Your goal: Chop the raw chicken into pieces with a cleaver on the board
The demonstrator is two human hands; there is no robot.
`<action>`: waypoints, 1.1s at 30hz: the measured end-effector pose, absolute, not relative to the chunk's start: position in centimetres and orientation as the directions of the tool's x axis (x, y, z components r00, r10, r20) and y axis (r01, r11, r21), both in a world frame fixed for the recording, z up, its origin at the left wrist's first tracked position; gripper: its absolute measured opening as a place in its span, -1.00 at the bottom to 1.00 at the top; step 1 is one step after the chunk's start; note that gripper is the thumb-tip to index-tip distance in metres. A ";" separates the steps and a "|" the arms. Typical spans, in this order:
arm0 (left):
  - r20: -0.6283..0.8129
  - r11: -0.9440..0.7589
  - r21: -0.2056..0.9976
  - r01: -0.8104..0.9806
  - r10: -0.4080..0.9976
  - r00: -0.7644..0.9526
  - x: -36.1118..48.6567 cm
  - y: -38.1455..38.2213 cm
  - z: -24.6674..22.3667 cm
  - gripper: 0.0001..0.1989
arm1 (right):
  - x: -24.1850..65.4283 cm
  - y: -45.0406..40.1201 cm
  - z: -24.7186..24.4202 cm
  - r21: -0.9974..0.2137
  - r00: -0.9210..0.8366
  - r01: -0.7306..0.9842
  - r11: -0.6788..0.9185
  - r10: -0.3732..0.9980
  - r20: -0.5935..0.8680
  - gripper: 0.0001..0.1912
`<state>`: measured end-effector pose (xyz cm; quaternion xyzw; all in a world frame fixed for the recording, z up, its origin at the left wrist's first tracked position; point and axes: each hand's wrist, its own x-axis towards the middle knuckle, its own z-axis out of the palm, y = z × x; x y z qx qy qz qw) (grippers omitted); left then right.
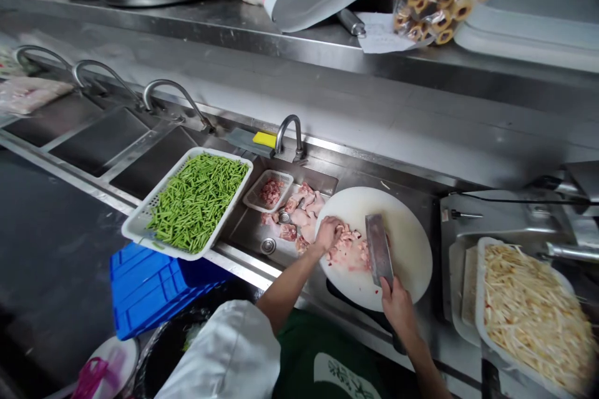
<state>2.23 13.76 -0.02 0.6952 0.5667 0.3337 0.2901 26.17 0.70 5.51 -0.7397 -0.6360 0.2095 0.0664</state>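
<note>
My right hand grips the handle of a cleaver. Its broad blade lies over the round white cutting board, just right of a heap of chopped raw meat. At the board's left edge, my left hand has its fingers curled down onto the meat; what lies under the fingertips is partly hidden. Larger skin-on pieces of raw chicken lie in the sink left of the board. Behind them, a small white basket holds cut meat.
A white perforated tray of cut green beans straddles the sink edge. Right of the board stands a tub of bean sprouts. A faucet and yellow sponge are behind. A steel shelf overhangs; a blue crate sits below.
</note>
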 end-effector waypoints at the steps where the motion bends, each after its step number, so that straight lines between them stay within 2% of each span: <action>1: 0.113 -0.229 0.778 0.585 0.967 0.228 2.0 14.4 0.0 -0.81 | 26.1 0.6 5.5 -0.358 0.124 0.911 -0.206 0.963 -0.239 -0.61; 3: 0.107 -0.311 0.782 0.540 0.921 0.376 1.4 14.7 0.0 -0.83 | 25.5 0.7 5.6 -0.340 0.137 0.914 -0.220 0.958 -0.253 -0.63; 5: 0.152 -0.354 0.795 0.492 0.902 0.404 0.6 13.9 -0.1 -0.88 | 24.2 1.4 6.0 -0.343 0.114 0.920 -0.191 0.966 -0.233 -0.63; 7: 0.216 -0.305 0.829 0.469 0.948 0.234 -0.2 12.4 -0.2 -0.86 | 22.3 2.6 7.0 -0.373 0.065 0.920 -0.121 0.985 -0.158 -0.61; 9: 0.249 -0.186 0.876 0.444 0.965 -0.086 -1.0 10.8 -0.3 -0.85 | 20.2 4.4 8.3 -0.397 0.023 0.917 -0.036 0.999 -0.037 -0.61; 11: 0.244 -0.083 0.906 0.414 0.903 -0.353 -1.7 9.3 -0.4 -0.86 | 18.1 6.1 9.6 -0.382 0.010 0.924 0.018 0.997 0.071 -0.59; 13: 0.259 -0.053 0.906 0.419 0.854 -0.451 -2.0 8.2 -0.6 -0.84 | 16.3 7.5 10.2 -0.345 0.015 0.939 0.013 0.997 0.080 -0.58; 16: 0.292 -0.103 0.881 0.462 0.886 -0.359 -1.2 7.7 -0.9 -0.85 | 14.6 8.6 9.3 -0.302 -0.065 0.953 0.027 0.991 -0.116 -0.66; 18: 0.283 -0.152 0.864 0.480 0.935 -0.214 0.1 8.2 -1.2 -0.85 | 14.2 9.1 7.9 -0.286 -0.120 0.957 0.044 0.960 -0.254 -0.72; 20: 0.256 -0.189 0.840 0.508 0.964 -0.065 1.4 8.7 -1.5 -0.84 | 14.3 9.6 6.7 -0.288 -0.133 0.957 0.041 0.941 -0.310 -0.72; 26: 0.285 -0.337 0.764 0.550 0.941 0.180 3.3 6.7 -2.2 -0.79 | 15.9 12.4 6.7 -0.419 -0.162 0.908 0.014 0.934 -0.319 -0.63; 28: 0.297 -0.366 0.744 0.560 0.931 0.213 3.1 5.5 -2.2 -0.77 | 17.5 12.5 7.2 -0.474 -0.113 0.880 -0.030 0.956 -0.269 -0.59; 31: 0.288 -0.260 0.703 0.662 0.955 0.070 3.3 5.7 -1.9 -0.47 | 21.6 10.5 7.5 -0.628 0.120 0.761 -0.162 0.987 -0.109 -0.52; 33: 0.268 -0.176 0.695 0.697 0.963 -0.025 4.3 7.4 -1.7 -0.38 | 25.0 8.0 7.5 -0.699 0.304 0.666 -0.263 0.950 -0.067 -0.49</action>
